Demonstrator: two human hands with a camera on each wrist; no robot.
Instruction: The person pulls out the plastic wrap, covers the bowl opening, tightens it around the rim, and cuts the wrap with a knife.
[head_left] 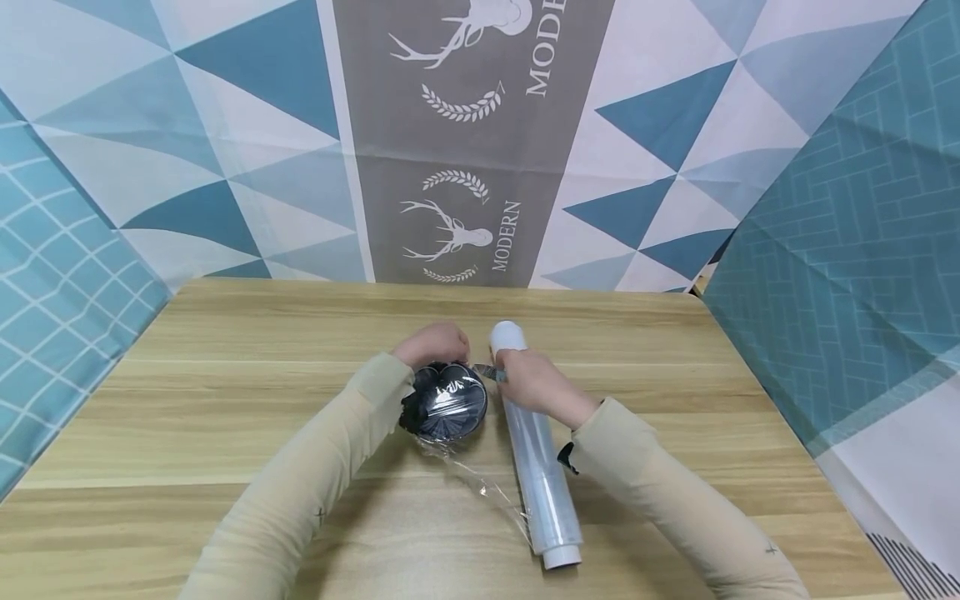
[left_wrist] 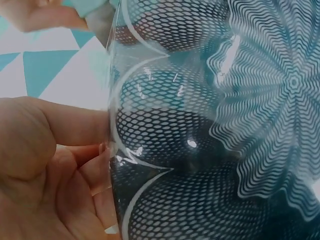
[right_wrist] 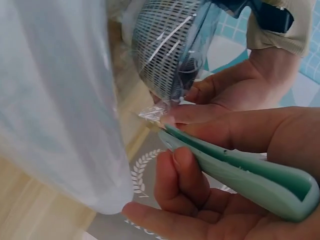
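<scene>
A dark patterned bowl (head_left: pixel 452 408) sits mid-table with clear plastic film stretched over it. My left hand (head_left: pixel 438 344) is at its far rim; in the right wrist view its thumb and finger pinch a gathered bit of film (right_wrist: pixel 154 112) there. My right hand (head_left: pixel 536 383) grips a mint green folding knife (right_wrist: pixel 240 172), slotted along its handle. The knife's grey blade (head_left: pixel 489 372) points left toward the pinched film. Directly under the right hand lies a long roll of cling film (head_left: pixel 542 483). In the left wrist view the bowl's scalloped pattern (left_wrist: pixel 165 110) shows through shiny film.
A loose strip of film (head_left: pixel 487 490) trails from the bowl to the roll's near end. The wooden table (head_left: pixel 225 400) ends at a patterned cloth backdrop (head_left: pixel 285 125), with teal cloths (head_left: pixel 862 208) at the sides. A dark wrist mount (right_wrist: pixel 272 17) sits on the left forearm.
</scene>
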